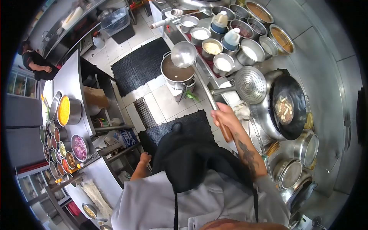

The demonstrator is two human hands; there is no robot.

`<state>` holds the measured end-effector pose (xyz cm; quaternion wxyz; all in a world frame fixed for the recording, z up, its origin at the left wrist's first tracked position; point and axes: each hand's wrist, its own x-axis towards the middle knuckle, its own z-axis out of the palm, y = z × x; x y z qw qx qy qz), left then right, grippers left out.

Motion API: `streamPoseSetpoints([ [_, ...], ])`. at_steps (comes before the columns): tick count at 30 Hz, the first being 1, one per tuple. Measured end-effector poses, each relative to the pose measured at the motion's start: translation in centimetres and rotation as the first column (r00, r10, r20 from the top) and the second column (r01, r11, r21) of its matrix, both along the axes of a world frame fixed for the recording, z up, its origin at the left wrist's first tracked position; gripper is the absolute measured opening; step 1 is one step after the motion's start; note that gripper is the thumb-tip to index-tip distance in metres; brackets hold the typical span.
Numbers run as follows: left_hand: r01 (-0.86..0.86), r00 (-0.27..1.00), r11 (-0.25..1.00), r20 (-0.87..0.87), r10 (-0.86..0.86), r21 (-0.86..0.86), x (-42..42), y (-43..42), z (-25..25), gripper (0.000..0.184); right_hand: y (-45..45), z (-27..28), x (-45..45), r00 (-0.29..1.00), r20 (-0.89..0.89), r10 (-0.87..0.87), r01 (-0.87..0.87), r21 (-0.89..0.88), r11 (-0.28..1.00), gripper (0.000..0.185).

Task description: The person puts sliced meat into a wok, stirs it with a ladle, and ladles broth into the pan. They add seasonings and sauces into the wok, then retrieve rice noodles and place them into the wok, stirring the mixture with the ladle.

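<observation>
A wok ladle (211, 93) with a long metal shaft and a wooden handle is in my right hand (226, 117), fingers wrapped round the handle. Its round metal bowl (184, 54) hangs over a large pot (177, 73) of brownish liquid. My left hand (145, 158) hangs low beside the black apron, small in view, its fingers curled with nothing visible in them. To the right, a dark wok (293, 124) on the stove holds pieces of food (284, 110) in its middle. A perforated strainer (250, 85) lies between the wok and the seasoning pots.
Several metal pots of seasonings (212, 47) and squeeze bottles (232, 37) crowd the upper right counter. On the left, a steel table (69, 82) bears a pot of yellow food (64, 110) and bowls of chopped ingredients (79, 147). Black mats (138, 63) cover floor tiles. Another person (36, 63) stands far left.
</observation>
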<state>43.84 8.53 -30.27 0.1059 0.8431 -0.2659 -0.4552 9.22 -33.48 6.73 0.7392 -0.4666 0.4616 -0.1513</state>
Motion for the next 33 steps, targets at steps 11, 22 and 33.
streamPoseSetpoints([
  [11,-0.311,0.937,0.896,-0.262,0.233,-0.318,4.3,0.0,8.0,0.008,-5.9,-18.9,10.8,0.865,-0.499,-0.052,-0.282,-0.569,0.772,0.015],
  [22,-0.431,0.881,0.901,-0.240,0.408,-0.053,6.3,-3.9,11.6,0.010,-6.3,-14.9,13.5,0.964,-0.253,-0.078,0.091,0.042,0.995,0.006],
  [33,-0.264,0.947,0.960,-0.213,0.240,-0.094,7.3,-8.0,9.8,0.008,-3.7,-2.3,8.8,0.966,0.122,-0.227,0.171,0.356,0.919,0.014],
])
